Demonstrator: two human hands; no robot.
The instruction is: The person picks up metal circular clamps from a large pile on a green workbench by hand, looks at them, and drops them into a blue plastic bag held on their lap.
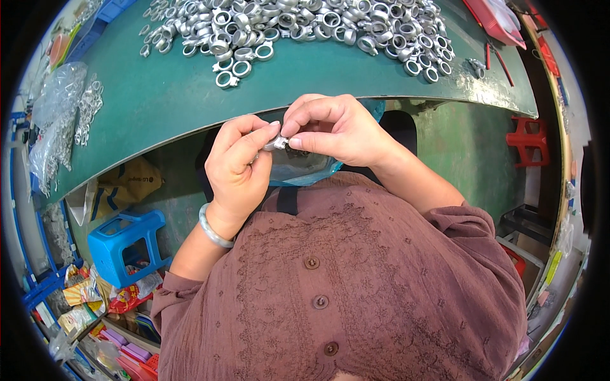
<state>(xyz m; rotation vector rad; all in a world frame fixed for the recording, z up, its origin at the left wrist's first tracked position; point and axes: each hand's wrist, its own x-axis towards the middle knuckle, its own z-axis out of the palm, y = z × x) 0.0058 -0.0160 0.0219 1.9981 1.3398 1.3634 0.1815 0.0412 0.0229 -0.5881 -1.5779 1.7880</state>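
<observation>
In front of my body, just off the near edge of the table, my left hand (pixel 238 159) pinches a small silver metal ring clamp (pixel 277 144) between thumb and fingers. My right hand (pixel 333 127) meets it from the other side, thumb and index finger closed at the clamp's lug; whether a smaller part sits between those fingertips is hidden. Below both hands, a blue plastic bag (pixel 311 178) lies open at my lap, with dark metal bits partly visible inside. Beyond my hands, a large heap of similar ring clamps (pixel 330 20) covers the far part of the green table (pixel 152 105).
A clear bag (pixel 54 127) of small metal parts lies at the table's left end. Red strips (pixel 502 65) and a pink tray (pixel 495 22) are at the far right. A blue stool (pixel 127 244) stands at left; a red stool (pixel 528 141) stands at right.
</observation>
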